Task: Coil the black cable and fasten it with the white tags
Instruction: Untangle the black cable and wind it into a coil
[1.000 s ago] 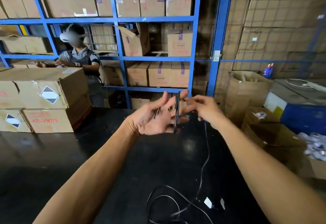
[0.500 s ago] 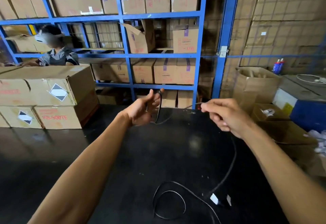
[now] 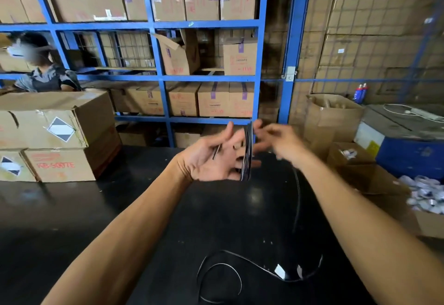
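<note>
My left hand (image 3: 213,158) is held up above the black table (image 3: 72,220), palm towards me, with a flat bundle of black cable (image 3: 247,153) wound around its fingers. A short cable end lies across the palm. My right hand (image 3: 278,143), blurred, pinches the cable right beside the bundle. From there the cable's loose part (image 3: 298,199) hangs down to the table and curls into loops (image 3: 223,278) near the front edge. Two white tags (image 3: 280,271) lie on the table by those loops.
Stacked cardboard boxes (image 3: 55,136) stand on the table's left. Blue shelving (image 3: 158,78) full of boxes rises behind. Another person (image 3: 40,74) works behind the left boxes. Open cartons (image 3: 334,119) and a box of white items (image 3: 427,199) sit to the right.
My right hand, which had pulled the cable out to the right half a second ago, has come back to my left hand. The left palm has turned open and the bundle holds another wrap.
</note>
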Available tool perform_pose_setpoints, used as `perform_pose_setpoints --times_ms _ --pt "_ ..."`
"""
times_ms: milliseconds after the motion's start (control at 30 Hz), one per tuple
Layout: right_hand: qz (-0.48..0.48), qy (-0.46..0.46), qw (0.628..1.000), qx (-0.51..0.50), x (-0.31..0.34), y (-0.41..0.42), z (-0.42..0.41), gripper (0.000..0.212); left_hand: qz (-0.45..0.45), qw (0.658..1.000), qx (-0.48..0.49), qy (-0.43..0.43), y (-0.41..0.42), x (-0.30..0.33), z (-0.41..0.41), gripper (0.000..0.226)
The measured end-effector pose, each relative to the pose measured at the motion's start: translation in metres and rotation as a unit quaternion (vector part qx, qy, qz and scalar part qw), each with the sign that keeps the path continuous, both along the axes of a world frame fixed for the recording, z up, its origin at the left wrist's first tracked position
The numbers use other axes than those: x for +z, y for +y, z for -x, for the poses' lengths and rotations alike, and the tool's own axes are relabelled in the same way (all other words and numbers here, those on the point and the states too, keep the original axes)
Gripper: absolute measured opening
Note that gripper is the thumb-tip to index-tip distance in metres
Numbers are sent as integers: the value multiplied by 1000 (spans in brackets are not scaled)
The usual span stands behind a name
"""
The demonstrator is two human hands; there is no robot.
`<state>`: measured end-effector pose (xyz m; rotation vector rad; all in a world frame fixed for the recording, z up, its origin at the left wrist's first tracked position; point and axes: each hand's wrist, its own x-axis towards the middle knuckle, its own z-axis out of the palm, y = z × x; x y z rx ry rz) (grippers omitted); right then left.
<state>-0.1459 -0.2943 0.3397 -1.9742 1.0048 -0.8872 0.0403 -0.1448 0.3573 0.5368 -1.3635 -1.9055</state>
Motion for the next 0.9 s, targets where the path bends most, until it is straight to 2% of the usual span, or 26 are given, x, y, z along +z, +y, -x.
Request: perform_pose_setpoints --times_ms 67,133,200,300,400,500,600,700,800,900 --pt "-67 -11 996 50 -36 16 -5 21 29 996 35 77 -4 14 -4 55" --pt "-109 -16 988 106 -66 40 -4 26 46 987 109 108 -9 23 -13 53" --pt "-139 -8 978 157 -86 63 3 32 45 974 193 109 -14 25 -27 49" --pt "-150 -29 969 193 -87 84 20 39 -4 953 283 107 -16 14 -46 45" --pt "-158 -82 966 186 -53 85 39 43 -37 949 312 33 -14 -8 -55 43" --pt "-134 -103 967 191 -1 75 49 38 -68 953 291 -58 -11 -28 -49 53" --pt "-94 -105 975 172 46 61 47 36 -100 961 233 -112 -9 -35 -32 62" --pt "-41 -87 987 127 78 46 40 16 -100 974 150 -138 -9 -42 -15 57" --pt "36 -31 995 86 84 30 29 17 -71 988 51 -127 -10 -41 2 55" --pt "59 38 995 76 57 21 17 16 -26 998 -9 -53 -7 -27 13 58"
